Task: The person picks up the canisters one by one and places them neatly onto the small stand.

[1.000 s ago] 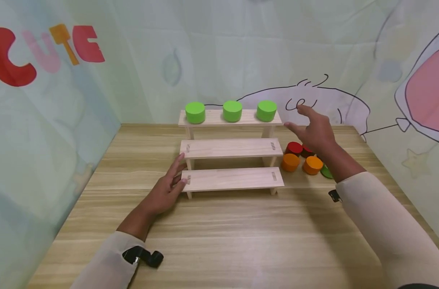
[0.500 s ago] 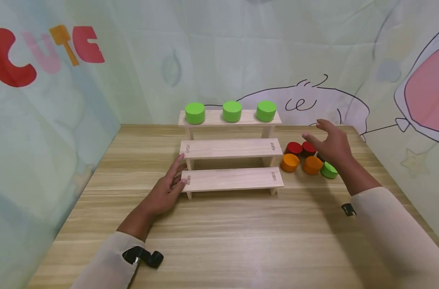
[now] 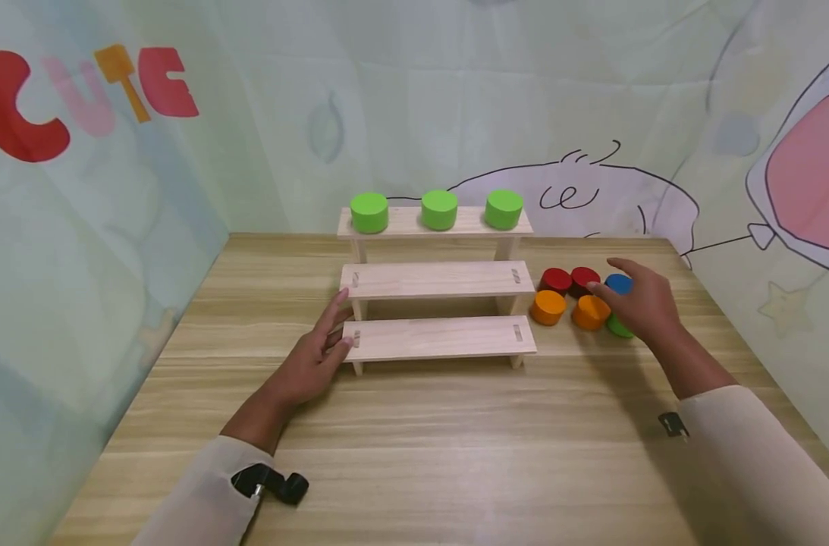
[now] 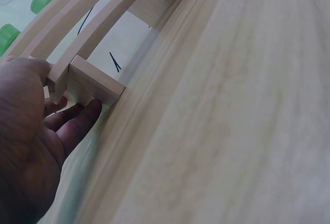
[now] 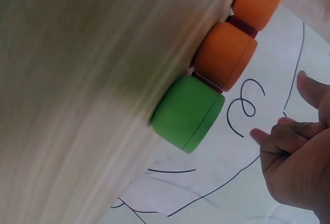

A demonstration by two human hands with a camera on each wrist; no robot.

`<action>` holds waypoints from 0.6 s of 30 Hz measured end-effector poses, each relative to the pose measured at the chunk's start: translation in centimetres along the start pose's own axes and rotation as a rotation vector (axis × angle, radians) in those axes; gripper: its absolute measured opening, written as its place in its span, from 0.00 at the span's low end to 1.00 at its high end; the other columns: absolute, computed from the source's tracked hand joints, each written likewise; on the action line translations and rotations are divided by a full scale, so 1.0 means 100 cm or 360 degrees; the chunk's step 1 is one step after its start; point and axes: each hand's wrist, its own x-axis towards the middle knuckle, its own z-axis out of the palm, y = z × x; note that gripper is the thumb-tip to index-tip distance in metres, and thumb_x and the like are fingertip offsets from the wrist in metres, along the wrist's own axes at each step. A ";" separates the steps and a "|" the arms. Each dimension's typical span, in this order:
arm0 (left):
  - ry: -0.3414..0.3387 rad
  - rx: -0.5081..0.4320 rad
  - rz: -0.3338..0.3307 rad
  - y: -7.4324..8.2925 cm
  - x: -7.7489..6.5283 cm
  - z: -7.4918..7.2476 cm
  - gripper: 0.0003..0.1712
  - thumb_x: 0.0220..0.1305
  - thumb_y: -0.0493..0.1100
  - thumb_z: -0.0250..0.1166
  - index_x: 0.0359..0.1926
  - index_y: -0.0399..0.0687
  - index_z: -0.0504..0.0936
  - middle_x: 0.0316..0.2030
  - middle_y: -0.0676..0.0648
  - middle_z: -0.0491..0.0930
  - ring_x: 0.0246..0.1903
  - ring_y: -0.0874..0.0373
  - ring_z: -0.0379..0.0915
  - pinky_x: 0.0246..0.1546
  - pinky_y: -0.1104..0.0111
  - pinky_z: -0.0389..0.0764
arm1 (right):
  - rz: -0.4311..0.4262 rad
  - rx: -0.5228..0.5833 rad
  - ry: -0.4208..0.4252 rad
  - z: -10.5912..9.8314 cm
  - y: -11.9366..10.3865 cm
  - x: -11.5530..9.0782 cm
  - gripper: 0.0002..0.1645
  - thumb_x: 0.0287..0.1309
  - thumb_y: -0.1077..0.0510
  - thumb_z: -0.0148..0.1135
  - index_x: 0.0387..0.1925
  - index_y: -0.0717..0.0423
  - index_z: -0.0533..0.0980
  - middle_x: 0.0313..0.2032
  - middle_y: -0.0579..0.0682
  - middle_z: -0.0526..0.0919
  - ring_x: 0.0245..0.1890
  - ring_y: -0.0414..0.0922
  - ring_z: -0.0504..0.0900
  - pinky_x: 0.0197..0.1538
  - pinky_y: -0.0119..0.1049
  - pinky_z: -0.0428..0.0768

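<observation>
A three-step wooden stand stands on the table, with three green round blocks spaced along its top step. My left hand rests against the stand's left end; in the left wrist view its fingertips touch the side panel. My right hand hovers over a cluster of round blocks right of the stand, thumb and index finger apart, holding nothing. A blue block shows just beyond the thumb. A green block lies below the hand, partly hidden in the head view.
Two red blocks and two orange blocks sit beside the stand's right end. The wood-grain table extends in front of it. A printed cloth backdrop hangs behind and at both sides.
My right hand has moved right and down from beside the top step to the block cluster, uncovering the red blocks and the blue one. The left hand and stand have stayed put.
</observation>
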 end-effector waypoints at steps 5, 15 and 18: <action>0.0007 0.0008 0.0000 0.000 0.000 0.000 0.47 0.87 0.36 0.51 0.90 0.67 0.37 0.84 0.28 0.58 0.75 0.29 0.70 0.70 0.38 0.78 | 0.0063 -0.0035 -0.0067 -0.006 0.004 -0.004 0.47 0.76 0.43 0.69 0.83 0.61 0.62 0.81 0.73 0.62 0.79 0.76 0.61 0.77 0.76 0.68; 0.0005 0.0000 -0.0014 0.000 0.000 -0.001 0.47 0.87 0.36 0.52 0.90 0.67 0.37 0.84 0.28 0.57 0.76 0.29 0.69 0.70 0.39 0.78 | 0.0131 -0.0044 -0.0229 -0.013 0.021 -0.012 0.48 0.75 0.48 0.68 0.84 0.62 0.58 0.80 0.78 0.59 0.78 0.80 0.58 0.76 0.78 0.66; -0.0004 -0.0013 -0.0018 0.000 0.000 0.000 0.47 0.87 0.36 0.51 0.90 0.68 0.36 0.84 0.29 0.57 0.76 0.29 0.69 0.70 0.39 0.78 | 0.0170 -0.0018 -0.0267 -0.014 0.026 -0.015 0.48 0.76 0.49 0.67 0.85 0.60 0.57 0.81 0.78 0.56 0.79 0.81 0.56 0.76 0.80 0.64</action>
